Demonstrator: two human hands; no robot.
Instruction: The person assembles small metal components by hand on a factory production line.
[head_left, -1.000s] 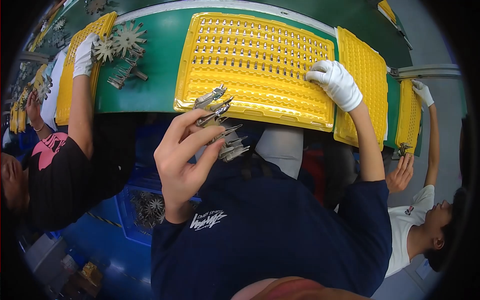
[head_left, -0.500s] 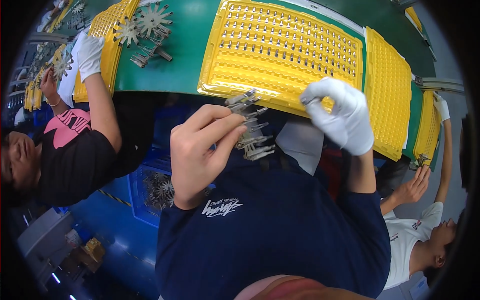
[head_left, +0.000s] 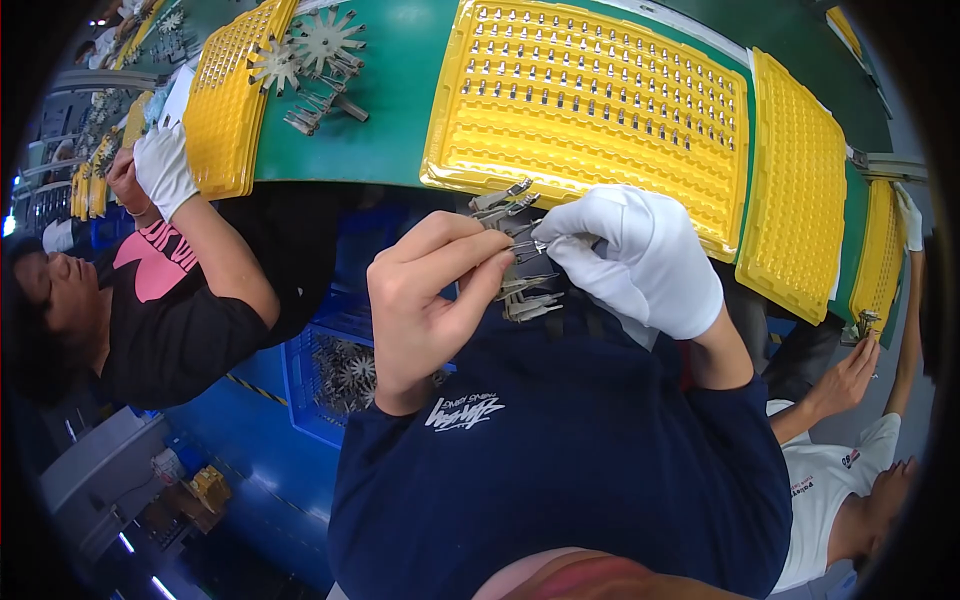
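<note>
My bare left hand point(head_left: 430, 300) is closed, thumb and fingers pinching the middle of a star-shaped metal rack point(head_left: 530, 303). The rack is held edge-on in front of my chest, its several prongs pointing right. My right hand point(head_left: 645, 265) wears a white glove and is closed too. Its fingertips meet the rack's prongs around a small shiny metal piece point(head_left: 541, 244), partly hidden by the glove. Just beyond both hands lies a yellow moulded tray point(head_left: 480, 145), its far rows filled with small metal pieces and its near rows bare.
More star-shaped racks point(head_left: 330, 42) lie on the green table point(head_left: 385, 150), left of the tray. Another yellow tray point(head_left: 795, 190) is on the right. A blue crate point(head_left: 300, 385) of racks stands below left. Co-workers sit on both sides, a gloved hand point(head_left: 165, 170) at left.
My gloved right hand has moved left from over the tray's near edge to the rack's prongs. My left hand keeps its hold on the rack. The left co-worker's gloved hand has come lower.
</note>
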